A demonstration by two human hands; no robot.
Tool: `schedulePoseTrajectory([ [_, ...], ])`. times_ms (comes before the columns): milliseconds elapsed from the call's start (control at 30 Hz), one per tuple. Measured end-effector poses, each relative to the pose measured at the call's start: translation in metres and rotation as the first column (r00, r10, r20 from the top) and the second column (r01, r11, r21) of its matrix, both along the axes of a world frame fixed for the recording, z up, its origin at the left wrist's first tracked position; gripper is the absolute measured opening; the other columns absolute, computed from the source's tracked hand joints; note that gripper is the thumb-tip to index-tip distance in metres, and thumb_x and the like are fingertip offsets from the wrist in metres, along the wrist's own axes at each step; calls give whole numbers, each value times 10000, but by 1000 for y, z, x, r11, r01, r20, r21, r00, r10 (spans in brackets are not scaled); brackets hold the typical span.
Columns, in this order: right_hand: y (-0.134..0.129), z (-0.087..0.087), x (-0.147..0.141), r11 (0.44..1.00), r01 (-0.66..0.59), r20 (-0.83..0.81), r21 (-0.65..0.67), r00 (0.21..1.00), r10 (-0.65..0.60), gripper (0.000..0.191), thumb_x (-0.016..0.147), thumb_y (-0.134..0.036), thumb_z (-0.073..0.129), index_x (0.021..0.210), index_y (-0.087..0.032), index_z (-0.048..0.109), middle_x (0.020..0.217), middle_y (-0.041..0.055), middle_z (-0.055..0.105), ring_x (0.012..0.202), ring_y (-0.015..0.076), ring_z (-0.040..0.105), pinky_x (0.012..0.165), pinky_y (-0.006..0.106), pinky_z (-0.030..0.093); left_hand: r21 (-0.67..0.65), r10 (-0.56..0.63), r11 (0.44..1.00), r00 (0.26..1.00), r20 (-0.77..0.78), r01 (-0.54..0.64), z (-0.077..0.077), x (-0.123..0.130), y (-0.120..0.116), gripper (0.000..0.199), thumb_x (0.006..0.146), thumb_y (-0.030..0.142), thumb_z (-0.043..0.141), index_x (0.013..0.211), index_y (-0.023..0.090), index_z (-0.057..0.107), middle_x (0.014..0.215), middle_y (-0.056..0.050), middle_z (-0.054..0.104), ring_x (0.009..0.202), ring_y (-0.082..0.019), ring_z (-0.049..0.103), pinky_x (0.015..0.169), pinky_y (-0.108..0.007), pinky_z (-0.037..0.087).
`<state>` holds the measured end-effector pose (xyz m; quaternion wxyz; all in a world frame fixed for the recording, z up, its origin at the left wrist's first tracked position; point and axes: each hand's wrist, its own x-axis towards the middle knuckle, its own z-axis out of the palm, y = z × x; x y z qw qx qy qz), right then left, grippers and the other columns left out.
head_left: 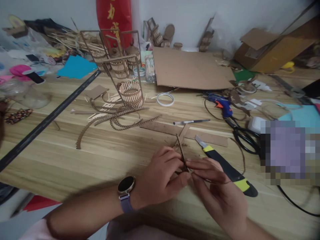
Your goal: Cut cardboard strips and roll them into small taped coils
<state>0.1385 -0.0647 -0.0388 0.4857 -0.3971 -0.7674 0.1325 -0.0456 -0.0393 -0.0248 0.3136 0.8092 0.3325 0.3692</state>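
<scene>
Close together over the front of the table are my left hand [163,176] and my right hand [220,190]. Both pinch a thin brown cardboard strip [181,150], one end of which sticks up between them; part of it is hidden by my fingers. A thin tail of strip trails right past my right hand. Just beyond lie crossed flat cardboard pieces [215,137] and a pen [192,122]. A black and yellow utility knife [225,166] with its blade out lies beside my right hand. Several notched cardboard strips [83,133] curl on the table to the left.
Small stick-sided buckets with tall handles [131,95] stand at back left. A black ruler [50,118] crosses the left side. A cardboard sheet [192,68] lies at the back, a tape roll [165,99] before it. A blue glue gun [221,104] and scissors [246,140] lie right.
</scene>
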Motion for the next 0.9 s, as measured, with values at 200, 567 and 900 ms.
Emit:
schedulePoseTrajectory([
  [200,2,5,-2,994,21,120,103,992,-34,155,892,-102,584,963,-240,579,996,48,775,959,203,731,921,395,498,-45,62,997,997,-49,-64,0,-1,-2,188,974,291,489,881,154,578,873,-58,631,990,-209,514,931,-362,423],
  [567,-2,4,-5,995,41,225,96,972,-61,140,916,-135,585,978,-260,589,993,17,781,967,189,726,961,408,432,-26,141,989,987,-78,-143,-2,0,-4,196,905,137,469,715,174,501,789,-51,619,963,-207,551,862,-365,432],
  [900,0,6,-6,1000,12,16,-11,1000,-12,196,879,-90,583,970,-260,552,935,24,784,938,220,738,888,418,484,-5,102,995,993,-53,-102,-2,0,-2,220,883,122,479,674,186,452,671,-18,549,885,-195,500,856,-345,423],
])
